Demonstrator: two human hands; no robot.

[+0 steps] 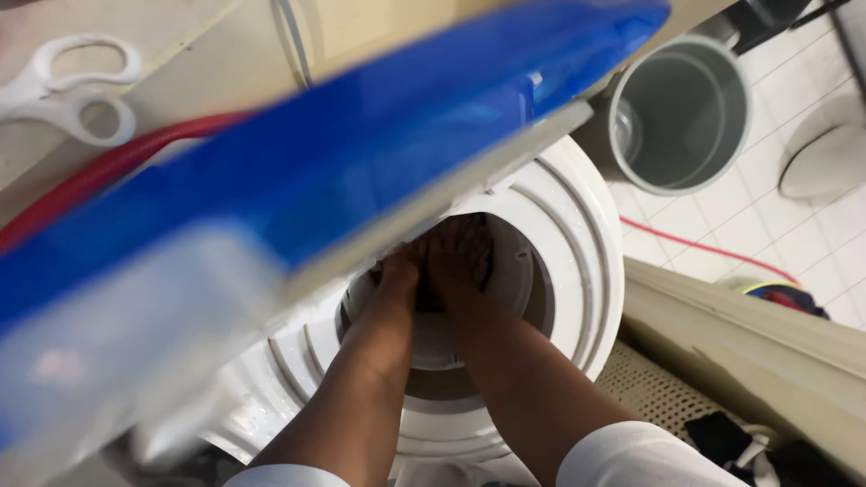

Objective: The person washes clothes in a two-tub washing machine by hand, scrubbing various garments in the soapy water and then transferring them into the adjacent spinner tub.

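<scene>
Your view is crossed by a raised blue lid (361, 144), blurred, above the white ribbed washer top (577, 243) with its round opening. To the right lies a white tiled floor (767, 225) with an empty grey bucket (681, 113) and a thin red hose (704, 248) across it. White scissors (63, 90) hang at upper left. Your left hand (397, 271) and right hand (460, 257) reach side by side into the drum (523, 271); whether each grip is wide or closed, you cannot tell.
</scene>
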